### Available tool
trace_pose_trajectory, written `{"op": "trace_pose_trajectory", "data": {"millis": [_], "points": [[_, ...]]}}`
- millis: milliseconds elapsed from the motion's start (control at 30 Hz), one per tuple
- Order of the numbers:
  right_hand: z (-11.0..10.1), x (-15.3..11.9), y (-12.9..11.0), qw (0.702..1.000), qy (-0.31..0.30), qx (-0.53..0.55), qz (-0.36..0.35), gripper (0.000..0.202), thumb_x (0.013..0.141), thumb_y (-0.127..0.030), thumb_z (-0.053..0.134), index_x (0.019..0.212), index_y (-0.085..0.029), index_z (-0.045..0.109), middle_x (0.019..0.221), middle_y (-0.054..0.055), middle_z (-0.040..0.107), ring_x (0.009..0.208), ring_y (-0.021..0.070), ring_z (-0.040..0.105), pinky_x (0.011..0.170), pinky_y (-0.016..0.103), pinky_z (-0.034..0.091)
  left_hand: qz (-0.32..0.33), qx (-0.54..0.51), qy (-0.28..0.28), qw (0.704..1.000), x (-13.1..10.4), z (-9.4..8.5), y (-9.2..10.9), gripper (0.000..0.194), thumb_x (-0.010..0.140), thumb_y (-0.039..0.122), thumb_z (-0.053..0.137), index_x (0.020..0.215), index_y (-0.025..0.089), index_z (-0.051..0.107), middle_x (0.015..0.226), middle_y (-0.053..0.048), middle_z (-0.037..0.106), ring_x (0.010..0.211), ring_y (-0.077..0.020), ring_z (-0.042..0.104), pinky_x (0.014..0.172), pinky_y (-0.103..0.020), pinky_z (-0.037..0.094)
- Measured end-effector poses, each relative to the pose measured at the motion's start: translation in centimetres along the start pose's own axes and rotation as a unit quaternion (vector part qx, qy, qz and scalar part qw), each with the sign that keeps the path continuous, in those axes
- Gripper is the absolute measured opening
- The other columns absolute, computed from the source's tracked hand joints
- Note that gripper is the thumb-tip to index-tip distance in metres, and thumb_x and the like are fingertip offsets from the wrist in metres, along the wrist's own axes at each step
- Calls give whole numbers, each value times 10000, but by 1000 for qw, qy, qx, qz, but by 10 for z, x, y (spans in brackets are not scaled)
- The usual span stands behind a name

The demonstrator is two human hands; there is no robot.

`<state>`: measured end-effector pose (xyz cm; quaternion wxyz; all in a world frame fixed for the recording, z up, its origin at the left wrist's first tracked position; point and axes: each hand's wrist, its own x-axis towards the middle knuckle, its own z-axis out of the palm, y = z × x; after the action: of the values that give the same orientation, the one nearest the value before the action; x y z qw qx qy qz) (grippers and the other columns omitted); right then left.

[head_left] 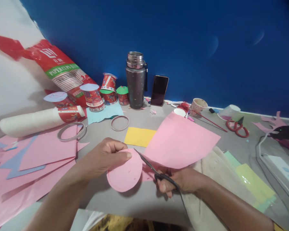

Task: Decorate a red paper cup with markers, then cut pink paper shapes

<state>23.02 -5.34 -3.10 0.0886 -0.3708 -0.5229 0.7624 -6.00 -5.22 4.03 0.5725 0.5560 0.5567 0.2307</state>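
Observation:
A pink paper circle point(125, 175) is pinched at its upper edge between the thumb and fingers of my left hand point(106, 157). My right hand point(175, 181) is closed around the handles of black scissors point(148, 163), whose blades point up and left at the circle's upper right edge. A large pink sheet point(180, 141) spreads above and behind my right hand. Beneath that sheet's left side lies a yellow paper point(139, 137). Whether the circle is still joined to the sheet is hard to tell.
Pink and blue papers point(50, 150) pile at the left, near tape rings point(119, 123) and a long sleeve of cups point(36, 122). Behind stand decorated cups point(92, 96), a flask point(135, 83) and a phone point(159, 90). Red-handled scissors point(237, 128) and a power strip point(283, 175) lie right.

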Motion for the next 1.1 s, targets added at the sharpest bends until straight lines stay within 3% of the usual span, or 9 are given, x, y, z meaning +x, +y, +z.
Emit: {"op": "trace_pose_trajectory", "data": {"millis": [433, 633, 967, 1100], "points": [[3, 0, -7, 1000, 14, 3, -1, 630, 606, -720, 951, 629, -153, 678, 526, -33, 594, 509, 86, 511, 532, 220, 381, 10, -9, 0, 1000, -1, 1, 3, 453, 815, 549, 727, 586, 182, 593, 563, 27, 448, 526, -100, 366, 478, -223, 253], [3, 0, -4, 999, 12, 23, 18, 570, 606, -631, 985, 644, -155, 673, 517, -39, 609, 486, 80, 526, 508, 204, 379, -5, -13, -9, 1000, -1, -1, 5, 427, 783, 513, 741, 573, 178, 580, 558, 40, 428, 519, -86, 350, 474, -210, 244], [4, 2, -3, 999, -9, 44, 7, 555, 607, -600, 997, 645, -152, 671, 543, -43, 619, 472, 75, 545, 485, 199, 387, -12, 10, -50, 999, 2, -3, 8, 411, 791, 470, 719, 567, 196, 511, 544, 43, 442, 500, -89, 386, 447, -198, 260], [3, 3, -3, 998, -11, 54, 19, 588, 561, -630, 1015, 654, -155, 681, 556, -52, 620, 465, 62, 536, 465, 184, 388, -5, 7, -68, 998, 3, -5, 7, 357, 804, 443, 713, 594, 190, 574, 557, 31, 491, 503, -96, 414, 447, -200, 279]]}}
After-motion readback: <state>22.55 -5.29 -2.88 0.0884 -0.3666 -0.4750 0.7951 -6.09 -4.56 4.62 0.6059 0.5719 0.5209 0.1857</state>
